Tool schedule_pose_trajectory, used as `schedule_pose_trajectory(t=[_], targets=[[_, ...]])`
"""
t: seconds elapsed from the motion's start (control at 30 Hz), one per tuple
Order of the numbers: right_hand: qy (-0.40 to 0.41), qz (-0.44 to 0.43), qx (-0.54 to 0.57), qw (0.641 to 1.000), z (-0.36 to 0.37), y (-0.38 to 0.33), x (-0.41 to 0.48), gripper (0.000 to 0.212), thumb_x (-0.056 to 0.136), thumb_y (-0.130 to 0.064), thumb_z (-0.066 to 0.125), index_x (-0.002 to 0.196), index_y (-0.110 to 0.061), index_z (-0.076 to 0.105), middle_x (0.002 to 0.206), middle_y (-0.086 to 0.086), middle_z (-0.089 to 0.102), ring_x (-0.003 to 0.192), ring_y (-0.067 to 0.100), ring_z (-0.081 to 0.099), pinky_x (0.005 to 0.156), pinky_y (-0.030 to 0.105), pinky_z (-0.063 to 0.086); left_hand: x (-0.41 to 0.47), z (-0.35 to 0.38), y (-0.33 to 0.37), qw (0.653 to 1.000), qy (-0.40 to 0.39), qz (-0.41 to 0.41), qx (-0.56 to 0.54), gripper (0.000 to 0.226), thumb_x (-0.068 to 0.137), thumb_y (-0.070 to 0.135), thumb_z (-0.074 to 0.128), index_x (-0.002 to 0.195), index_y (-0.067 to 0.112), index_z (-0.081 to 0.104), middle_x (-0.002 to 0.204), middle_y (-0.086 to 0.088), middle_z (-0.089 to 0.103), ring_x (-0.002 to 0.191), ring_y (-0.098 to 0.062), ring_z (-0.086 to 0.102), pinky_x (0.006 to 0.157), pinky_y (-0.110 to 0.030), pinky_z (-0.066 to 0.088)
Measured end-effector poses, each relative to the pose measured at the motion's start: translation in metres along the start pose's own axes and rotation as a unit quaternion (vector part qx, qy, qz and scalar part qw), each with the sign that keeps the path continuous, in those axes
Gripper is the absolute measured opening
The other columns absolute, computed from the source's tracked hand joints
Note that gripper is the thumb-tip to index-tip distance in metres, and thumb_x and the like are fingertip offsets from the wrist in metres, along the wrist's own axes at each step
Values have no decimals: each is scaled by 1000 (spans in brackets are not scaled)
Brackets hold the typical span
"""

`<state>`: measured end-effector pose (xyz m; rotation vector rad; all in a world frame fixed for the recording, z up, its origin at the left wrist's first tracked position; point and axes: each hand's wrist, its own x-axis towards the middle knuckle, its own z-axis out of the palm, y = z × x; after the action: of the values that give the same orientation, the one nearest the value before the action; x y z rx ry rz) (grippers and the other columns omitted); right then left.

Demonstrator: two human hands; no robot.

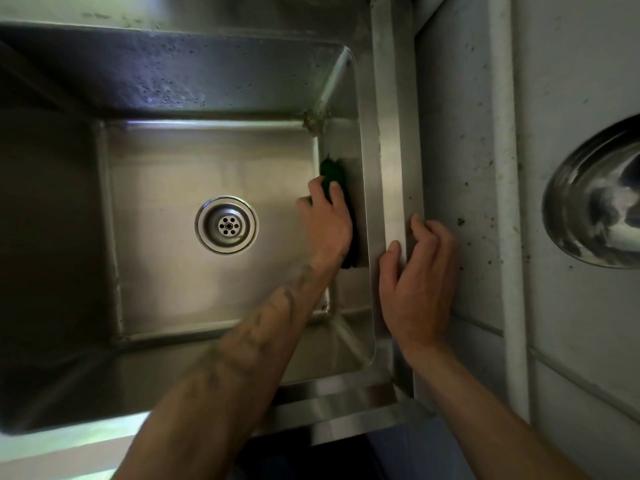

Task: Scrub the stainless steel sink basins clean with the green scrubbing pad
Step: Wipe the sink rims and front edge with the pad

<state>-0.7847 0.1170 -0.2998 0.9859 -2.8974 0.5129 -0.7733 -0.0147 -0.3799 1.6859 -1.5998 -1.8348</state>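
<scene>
A deep stainless steel sink basin fills the view, with a round drain in its floor. My left hand reaches down into the basin and presses the green scrubbing pad flat against the right inner wall. Most of the pad is hidden under my fingers and palm. My right hand rests on the sink's right rim, thumb over the inner edge, fingers curled on the outer lip. A clump of brownish grime sits in the far right corner of the basin.
To the right of the rim runs a speckled pale counter with a white vertical pipe. A shiny steel bowl lies at the far right edge. The sink's front rim is near my body.
</scene>
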Motion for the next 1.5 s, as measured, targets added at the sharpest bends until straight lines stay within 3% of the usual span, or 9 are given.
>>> schedule_pose_trajectory(t=[0.13, 0.3, 0.47, 0.53, 0.73, 0.87, 1.0, 1.3, 1.5], targets=[[3, -7, 0, 1000, 1, 1, 0, 41, 105, -27, 54, 140, -6, 51, 135, 16, 51, 118, 26, 54, 95, 42, 52, 36, -7, 24, 998, -16, -57, 14, 42, 114, 39, 37, 150, 19, 43, 139, -19, 45, 124, -42, 54, 114, -54, 44], [-1, -4, -4, 1000, 3, 3, -1, 42, 105, -28, 54, 141, -8, 49, 136, 16, 50, 119, 26, 53, 94, 42, 53, 13, 5, 36, 988, 59, 129, -61, 41, 110, 44, 41, 144, 23, 48, 125, -6, 44, 104, -11, 51, 87, -8, 38], [-1, -3, -3, 1000, 2, 2, -1, 41, 105, -28, 52, 140, -7, 49, 135, 16, 50, 118, 26, 53, 94, 43, 53, 29, 0, 21, 999, 2, -52, 7, 39, 115, 37, 36, 148, 17, 43, 137, -18, 44, 122, -42, 54, 111, -52, 45], [0, -2, 0, 1000, 2, 2, -1, 41, 106, -28, 52, 141, -7, 50, 136, 16, 50, 118, 26, 54, 94, 43, 53, 36, 0, 32, 1000, 11, -22, 2, 38, 114, 38, 38, 146, 17, 45, 132, -15, 46, 117, -40, 55, 109, -53, 46], [-4, 2, 0, 1000, 2, 2, -1, 41, 105, -27, 53, 140, -7, 50, 136, 17, 51, 118, 28, 54, 94, 44, 52, 13, 4, 15, 987, 54, 146, -37, 38, 113, 36, 43, 146, 18, 48, 126, -6, 43, 104, 6, 45, 89, -1, 34], [-7, 4, 5, 1000, 1, 1, -1, 41, 105, -29, 52, 140, -6, 50, 136, 17, 51, 119, 28, 54, 95, 44, 52, 6, 1, -28, 999, -15, -23, 27, 40, 115, 35, 40, 149, 16, 44, 123, -7, 40, 112, -28, 54, 105, -38, 46], [-8, 7, 8, 1000, 0, 1, -1, 41, 106, -29, 52, 140, -6, 51, 136, 18, 51, 118, 29, 55, 93, 46, 54, 29, 3, -22, 996, -17, -79, 41, 41, 115, 36, 38, 150, 14, 43, 134, -18, 45, 125, -42, 52, 112, -45, 40], [-12, 15, 14, 1000, 0, 0, -1, 43, 103, -27, 55, 139, -4, 52, 137, 19, 51, 115, 31, 57, 91, 46, 54, 117, -1, 58, 998, 12, -45, 30, 46, 116, 36, 37, 153, 10, 42, 150, -25, 44, 139, -43, 47, 119, -49, 38], [-10, 11, 10, 1000, 0, 0, -1, 41, 102, -23, 57, 138, -2, 54, 136, 21, 52, 115, 33, 57, 89, 50, 55, 79, 0, 75, 985, 68, 145, -69, 35, 114, 29, 43, 142, 10, 51, 123, -10, 48, 98, -11, 50, 85, -27, 34]])
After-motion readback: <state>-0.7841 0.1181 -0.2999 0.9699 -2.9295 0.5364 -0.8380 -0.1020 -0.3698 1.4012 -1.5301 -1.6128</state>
